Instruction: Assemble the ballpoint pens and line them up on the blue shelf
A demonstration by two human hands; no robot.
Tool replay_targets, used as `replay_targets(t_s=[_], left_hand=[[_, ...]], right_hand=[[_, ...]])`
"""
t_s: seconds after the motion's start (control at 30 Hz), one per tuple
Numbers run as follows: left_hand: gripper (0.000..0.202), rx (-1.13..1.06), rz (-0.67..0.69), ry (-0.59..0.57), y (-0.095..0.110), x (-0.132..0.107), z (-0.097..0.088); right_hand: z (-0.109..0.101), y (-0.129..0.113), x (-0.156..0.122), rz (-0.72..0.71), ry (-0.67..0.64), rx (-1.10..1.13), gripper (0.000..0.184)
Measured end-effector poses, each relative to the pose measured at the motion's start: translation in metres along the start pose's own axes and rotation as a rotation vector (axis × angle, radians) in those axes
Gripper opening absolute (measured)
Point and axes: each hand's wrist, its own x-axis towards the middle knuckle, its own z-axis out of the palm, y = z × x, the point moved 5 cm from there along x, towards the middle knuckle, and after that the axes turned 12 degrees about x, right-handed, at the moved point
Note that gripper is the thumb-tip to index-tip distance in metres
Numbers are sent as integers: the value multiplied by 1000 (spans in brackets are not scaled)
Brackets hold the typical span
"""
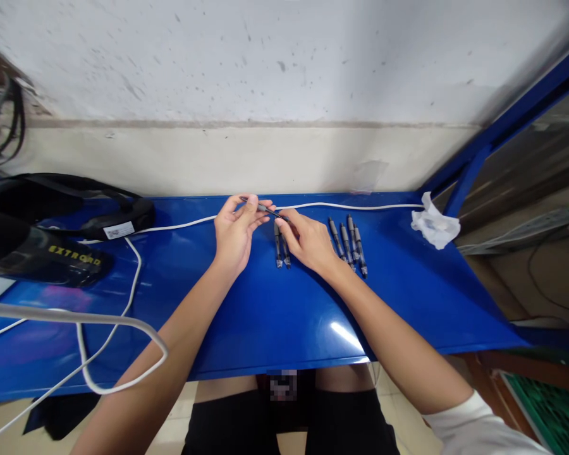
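Above the middle of the blue table, my left hand [237,230] is closed on a slim dark pen [262,208] with a grey grip. My right hand [308,237] pinches the other end of that pen, thumb and fingers together. Two more pens [279,246] lie on the table just under and left of my right hand. To the right of that hand rests a loose group of several grey and black pens [345,241], with clear or pale bits at their near ends.
A black headset [47,234] marked EXTRORD sits at the left of the blue table [265,316]. White cables [133,278] loop across the left side and run along the wall. Crumpled white paper [435,222] lies at the right, beside a blue metal frame [469,177].
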Motion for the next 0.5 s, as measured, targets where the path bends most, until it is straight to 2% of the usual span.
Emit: replay_targets(t_s=[0.13, 0.27, 0.5], left_hand=[[39, -26, 9, 59, 3, 5, -8], [43, -35, -25, 47, 2, 7, -9], [42, -65, -1, 60, 2, 8, -11]], right_hand=[[-1, 3, 1, 14, 16, -18, 34], [0, 5, 2, 23, 7, -26, 30], [1, 10, 2, 45, 20, -36, 30]])
